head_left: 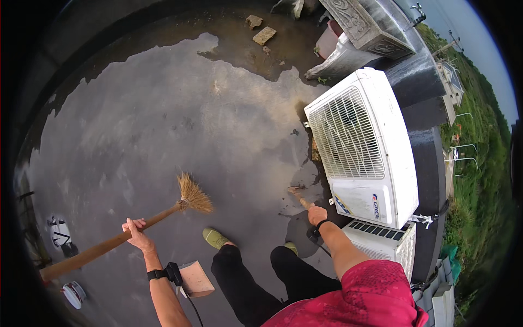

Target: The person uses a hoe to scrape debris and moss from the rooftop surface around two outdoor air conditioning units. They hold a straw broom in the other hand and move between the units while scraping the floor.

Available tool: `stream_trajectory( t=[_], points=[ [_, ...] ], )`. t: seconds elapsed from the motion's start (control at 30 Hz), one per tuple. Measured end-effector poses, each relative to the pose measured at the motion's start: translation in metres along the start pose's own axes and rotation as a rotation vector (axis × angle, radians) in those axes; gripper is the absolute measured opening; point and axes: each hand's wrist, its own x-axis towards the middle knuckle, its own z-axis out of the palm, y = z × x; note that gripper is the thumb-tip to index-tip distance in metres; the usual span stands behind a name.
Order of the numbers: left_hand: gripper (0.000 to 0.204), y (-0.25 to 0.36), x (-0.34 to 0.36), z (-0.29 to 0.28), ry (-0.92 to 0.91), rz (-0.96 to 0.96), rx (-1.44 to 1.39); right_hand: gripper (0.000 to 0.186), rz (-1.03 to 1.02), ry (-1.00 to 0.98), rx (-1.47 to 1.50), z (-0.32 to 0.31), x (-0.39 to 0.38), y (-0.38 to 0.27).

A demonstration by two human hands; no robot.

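Note:
My left hand [137, 233] is closed round the wooden handle of a straw broom [163, 216]. Its bristle end [193, 194] points away from me, over the dark floor in front of my feet. On the right, my right hand [317, 215] grips a small tool with a wooden handle [303, 200]. That tool's far end is low by the damp floor, too small to make out its kind. Close beside my right hand stands a white air conditioner outdoor unit [357, 203] with a round fan grille.
A second white unit [376, 244] sits nearer me. Dark wet patches and a muddy puddle [234, 60] with broken bricks [264, 36] lie farther off. A carved planter [362, 27] stands far right. A pale box-shaped block [196, 279] and white bucket [73, 294] are at left.

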Motion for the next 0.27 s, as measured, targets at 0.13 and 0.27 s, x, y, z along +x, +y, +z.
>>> stream_trajectory(
  t=[0.13, 0.27],
  points=[
    [0.027, 0.006, -0.005, -0.007, -0.017, -0.164, 0.134, 0.03, -0.33, -0.129, -0.098, -0.039, -0.045, 0.008],
    [0.024, 0.023, 0.012, 0.018, -0.032, -0.389, 0.132, 0.041, -0.215, -0.168, 0.094, -0.081, -0.156, 0.036]
  ],
)
